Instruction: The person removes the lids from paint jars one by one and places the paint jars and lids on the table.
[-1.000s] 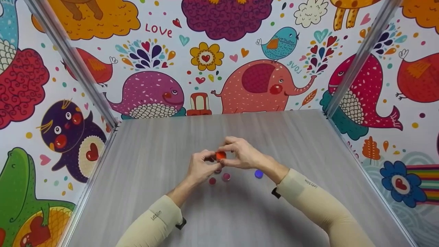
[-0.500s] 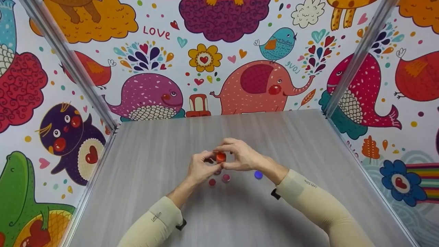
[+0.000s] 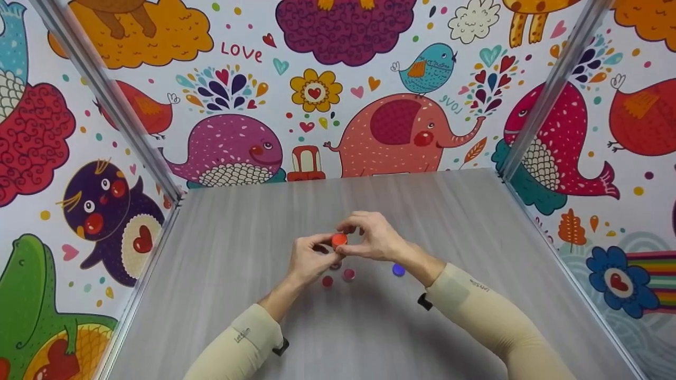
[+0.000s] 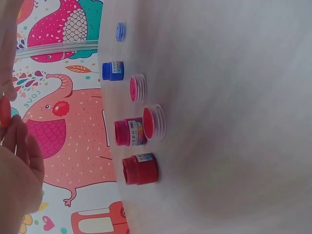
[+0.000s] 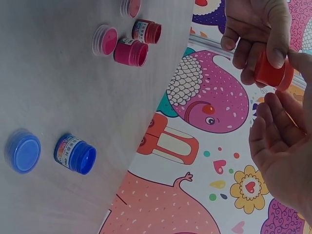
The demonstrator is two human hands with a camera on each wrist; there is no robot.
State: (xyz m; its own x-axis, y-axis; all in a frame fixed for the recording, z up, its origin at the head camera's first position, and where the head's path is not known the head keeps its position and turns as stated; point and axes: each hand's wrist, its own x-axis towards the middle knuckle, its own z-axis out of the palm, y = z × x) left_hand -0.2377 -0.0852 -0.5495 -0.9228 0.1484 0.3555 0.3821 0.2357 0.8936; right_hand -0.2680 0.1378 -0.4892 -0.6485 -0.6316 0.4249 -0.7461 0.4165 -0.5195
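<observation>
My left hand (image 3: 312,259) grips a small orange-red paint jar (image 5: 269,72) above the table, thumb along its side in the right wrist view. The jar's bright orange lid (image 3: 339,239) faces up toward the head camera. Around the lid's edge curve the thumb and fingertips of my right hand (image 3: 376,238). In the left wrist view, an open red paint jar (image 4: 141,169) and an open magenta paint jar (image 4: 127,132) stand below the hands. A red lid (image 4: 153,122) and a pink lid (image 4: 138,87) lie beside them.
Off to the right stand a blue paint jar (image 5: 75,155) and a blue lid (image 5: 24,152). The grey wood-grain table (image 3: 222,301) meets printed cartoon walls at the back and sides. Metal posts (image 3: 549,95) rise at its far corners.
My right fingers have shifted at the lid; the index finger has drawn back from over the jar, leaving more of the orange top showing. The left hand has barely moved.
</observation>
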